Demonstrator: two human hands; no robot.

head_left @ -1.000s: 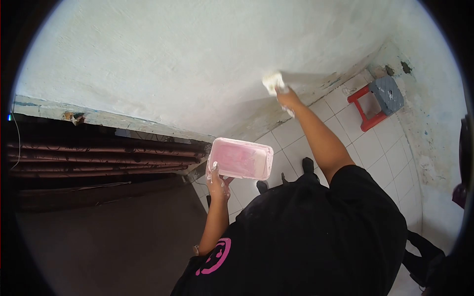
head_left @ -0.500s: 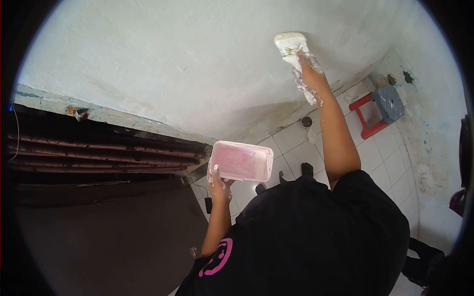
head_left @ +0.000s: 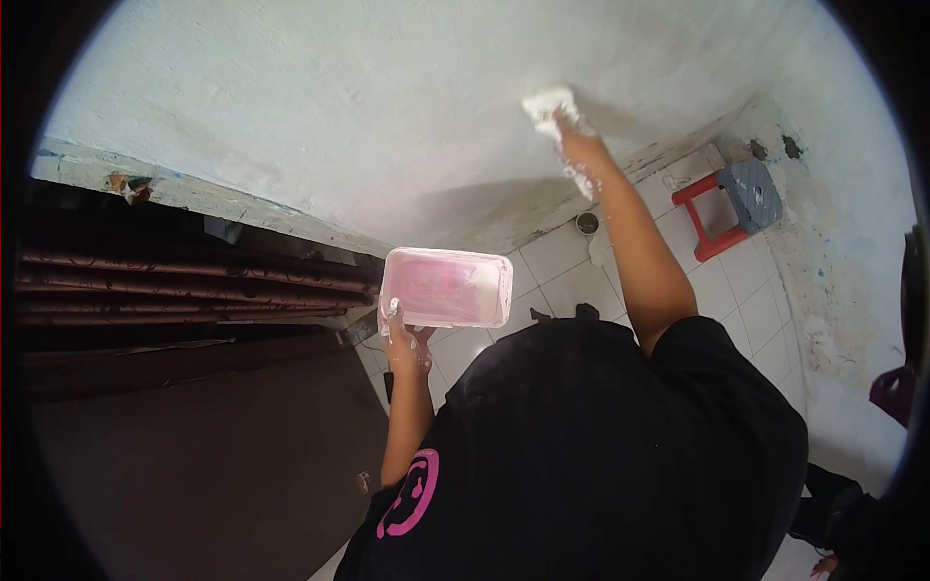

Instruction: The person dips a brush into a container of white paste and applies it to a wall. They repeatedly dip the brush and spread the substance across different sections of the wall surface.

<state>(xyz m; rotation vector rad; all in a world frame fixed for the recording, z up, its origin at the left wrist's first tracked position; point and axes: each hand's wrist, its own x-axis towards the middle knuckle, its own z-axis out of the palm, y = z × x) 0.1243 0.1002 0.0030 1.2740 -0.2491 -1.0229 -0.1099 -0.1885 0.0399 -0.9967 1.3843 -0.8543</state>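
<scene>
In the head view my left hand (head_left: 405, 347) grips the near left edge of a pink rectangular plastic tub (head_left: 441, 284), thumb over the rim. The tub has whitish paint smeared inside and along its rim. My right hand (head_left: 579, 145), spattered with white paint, is closed round a paint-coated brush (head_left: 550, 103). Its wide bristle end is up against the pale wall (head_left: 320, 107), slightly blurred. The handle is mostly hidden by my fingers and paint.
A red and grey stool (head_left: 751, 198) stands on the white tiled floor (head_left: 576, 290) by the right corner. Near the wall's foot sits a small round container (head_left: 587, 224). Folded dark reddish curtains (head_left: 194, 290) lie at left, above a dark brown surface (head_left: 213, 465).
The brush and my right hand have moved down and left along the wall. The tub and my left hand appear farther up and left, while the whole view has also shifted slightly.
</scene>
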